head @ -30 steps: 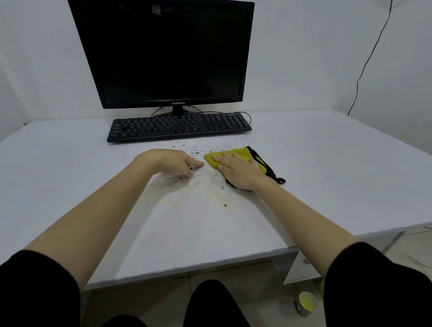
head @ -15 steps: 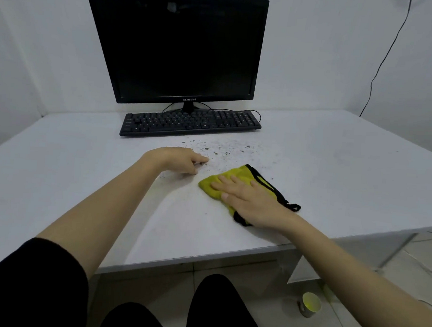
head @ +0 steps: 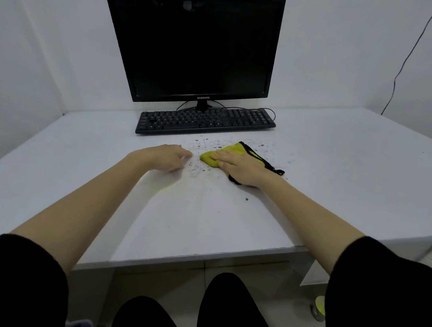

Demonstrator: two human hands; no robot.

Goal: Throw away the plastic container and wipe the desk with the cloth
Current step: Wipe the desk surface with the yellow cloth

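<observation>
A yellow cloth [head: 238,149] with a black hem lies on the white desk [head: 336,170] just in front of the keyboard. My right hand [head: 242,166] presses flat on it, fingers spread over the fabric. My left hand [head: 168,156] rests on the desk to the left of the cloth, fingers loosely curled, holding nothing. Dark crumbs [head: 206,143] are scattered on the desk between the hands and around the cloth. No plastic container shows on the desk.
A black keyboard [head: 205,121] and a black monitor [head: 194,45] stand at the back of the desk. A small yellow-lined cup [head: 318,307] sits on the floor at lower right. My knees show under the desk's front edge.
My right hand has slid the cloth away from me, back toward the keyboard and the crumbs, after pulling it toward the desk's front. The left hand has stayed put.
</observation>
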